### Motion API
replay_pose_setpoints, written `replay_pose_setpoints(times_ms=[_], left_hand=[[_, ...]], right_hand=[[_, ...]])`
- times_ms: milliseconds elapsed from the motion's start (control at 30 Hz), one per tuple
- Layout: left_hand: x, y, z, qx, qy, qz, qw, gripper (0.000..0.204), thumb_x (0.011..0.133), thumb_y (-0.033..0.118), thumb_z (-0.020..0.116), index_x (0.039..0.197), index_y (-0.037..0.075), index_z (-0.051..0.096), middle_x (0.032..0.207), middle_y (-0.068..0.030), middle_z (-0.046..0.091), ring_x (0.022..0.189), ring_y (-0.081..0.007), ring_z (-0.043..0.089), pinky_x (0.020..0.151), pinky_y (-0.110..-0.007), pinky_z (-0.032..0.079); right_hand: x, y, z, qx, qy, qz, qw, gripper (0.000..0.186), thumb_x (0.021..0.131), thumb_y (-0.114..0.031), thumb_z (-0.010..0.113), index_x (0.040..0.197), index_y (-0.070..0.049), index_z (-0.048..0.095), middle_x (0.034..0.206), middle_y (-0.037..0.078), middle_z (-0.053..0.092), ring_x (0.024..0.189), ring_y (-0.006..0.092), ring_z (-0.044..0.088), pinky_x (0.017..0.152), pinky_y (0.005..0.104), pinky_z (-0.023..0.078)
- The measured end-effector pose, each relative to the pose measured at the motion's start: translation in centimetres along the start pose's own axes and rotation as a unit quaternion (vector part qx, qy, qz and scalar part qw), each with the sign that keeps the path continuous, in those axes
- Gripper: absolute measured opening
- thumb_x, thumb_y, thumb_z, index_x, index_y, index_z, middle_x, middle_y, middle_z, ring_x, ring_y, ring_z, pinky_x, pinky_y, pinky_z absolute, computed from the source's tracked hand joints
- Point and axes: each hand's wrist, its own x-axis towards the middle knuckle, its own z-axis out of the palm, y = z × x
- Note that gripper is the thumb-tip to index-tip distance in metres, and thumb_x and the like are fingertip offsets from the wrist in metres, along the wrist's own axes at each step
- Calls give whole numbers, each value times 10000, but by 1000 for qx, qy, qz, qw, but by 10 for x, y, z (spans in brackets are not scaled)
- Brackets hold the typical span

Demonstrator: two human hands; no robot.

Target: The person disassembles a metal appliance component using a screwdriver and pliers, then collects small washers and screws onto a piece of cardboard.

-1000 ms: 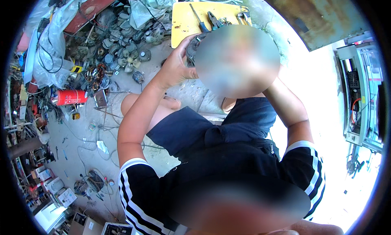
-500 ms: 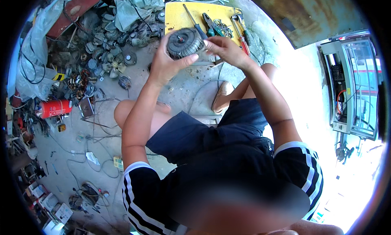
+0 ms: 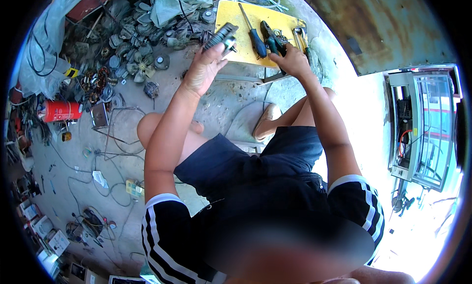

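Ribbed motor part [image 3: 221,35]: left fingers [image 3: 213,53] closed on it near the yellow surface [image 3: 230,16] (scrap [image 3: 125,45] heaped left of them); long axis slants up-right, hub [image 3: 229,42] facing the right fingers [image 3: 278,60], half-curled at pliers [image 3: 267,31], grip unclear.

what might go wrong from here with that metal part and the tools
The ribbed metal part might slip, since only the left hand holds it. The right hand, at the pliers, could nudge the screwdriver beside them off the yellow tabletop, as its handle lies near the edge.
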Motion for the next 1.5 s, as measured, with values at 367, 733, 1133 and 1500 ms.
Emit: replay_pose_setpoints(times_ms=[367, 733, 1133, 1500], left_hand=[[19, 10, 4, -122, 1, -20, 992, 925, 773, 691, 651, 1418, 72, 411, 1383, -131, 516, 1358, -273, 409, 1147, -510, 206], [48, -19, 5, 625, 185, 285, 703, 858, 623, 463, 843, 1311, 89, 493, 1271, -123, 579, 1215, -286, 526, 1132, -561, 151], [58, -15, 22, 656, 186, 312, 661, 838, 583, 504, 849, 1257, 118, 534, 1220, -84, 608, 1195, -263, 546, 1110, -671, 103], [61, -13, 25, 653, 188, 340, 651, 839, 583, 476, 860, 1271, 120, 537, 1224, -70, 605, 1210, -246, 534, 1118, -664, 90]], right_hand=[[-40, -5, -35, 682, -80, 55, 725, 387, 898, -288, 607, 1146, 8, 584, 950, 100, 613, 859, 184, 643, 714, 294, 571], [-77, -48, -62, 421, 163, -227, 863, 752, 786, -79, 672, 1475, -93, 372, 1133, 99, 587, 963, 147, 574, 841, 263, 478], [-75, -55, -22, 245, 199, -197, 928, 823, 719, -103, 703, 1484, -171, 406, 905, 94, 572, 762, 188, 561, 653, 303, 490], [-74, -53, -29, 212, 156, -170, 950, 788, 709, -118, 698, 1453, -223, 459, 924, 102, 573, 748, 201, 590, 689, 304, 516]])
